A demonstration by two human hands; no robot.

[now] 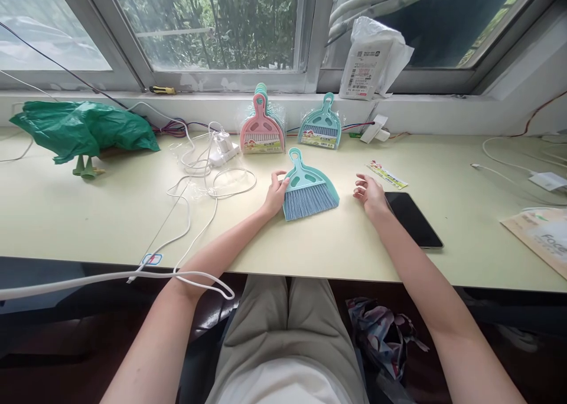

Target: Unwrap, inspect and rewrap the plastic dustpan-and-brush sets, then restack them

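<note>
A teal mini dustpan and brush set [306,182] stands tilted on the table in front of me, its handle up and the grey-blue bristles of the brush facing me. My left hand [277,192] grips its left edge, with the thumb on the near side. To the right of the set, apart from it, my right hand [370,192] is held with its fingers loosely curled and spread, and nothing shows in them. Just beyond that hand lies a printed label card [387,175]. A dark-screened tablet [411,218] rests beside the right wrist.
Wrapped pink and teal dustpan sets [262,126] and another wrapped teal set [321,123] lean at the back. White cables [188,209], a power strip [222,150] and a green plastic bag [84,129] are on the left. A paper packet [540,235] lies at right.
</note>
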